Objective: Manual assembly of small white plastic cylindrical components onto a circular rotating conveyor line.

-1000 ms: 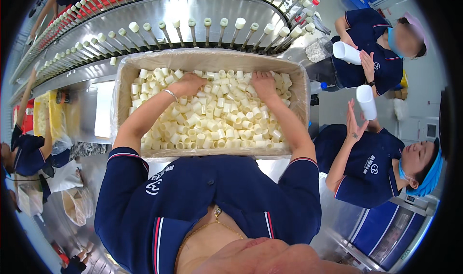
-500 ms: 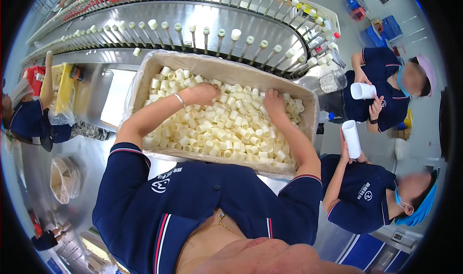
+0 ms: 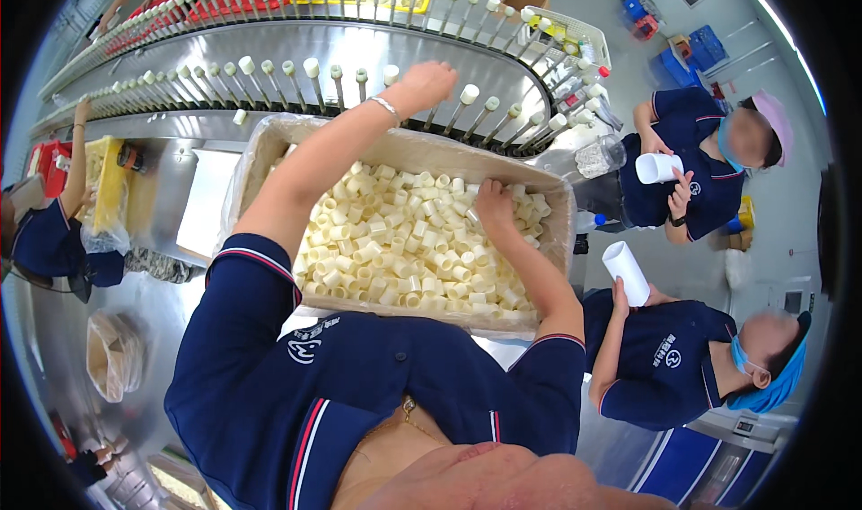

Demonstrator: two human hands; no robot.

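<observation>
A large cardboard box (image 3: pixel 249 173) lined with clear plastic stands before me, filled with short cream-coloured plastic tubes (image 3: pixel 386 250). My left hand (image 3: pixel 426 86) is above the box's far edge, at the near row of upright metal posts (image 3: pixel 338 86), several of which carry pale caps or sleeves on top. Its fingers are bent together, and whatever they hold is hidden by the hand. Down in the right part of the box, my right hand (image 3: pixel 494 206) rests among the tubes with curled fingers. I cannot make out what lies in its grip.
Posts line a curved steel conveyor (image 3: pixel 296 57) behind the box. One loose piece (image 3: pixel 240 117) lies beside it. Two co-workers at right hold white cylinders (image 3: pixel 626 274). A clear jar (image 3: pixel 600 156) stands near the box's right corner. Another worker at left reaches past a yellow bin (image 3: pixel 108 173).
My left hand has risen out of the tubes and moved away from me to the posts. My right hand stays in the box, with its fingers more curled. The view has shifted slightly.
</observation>
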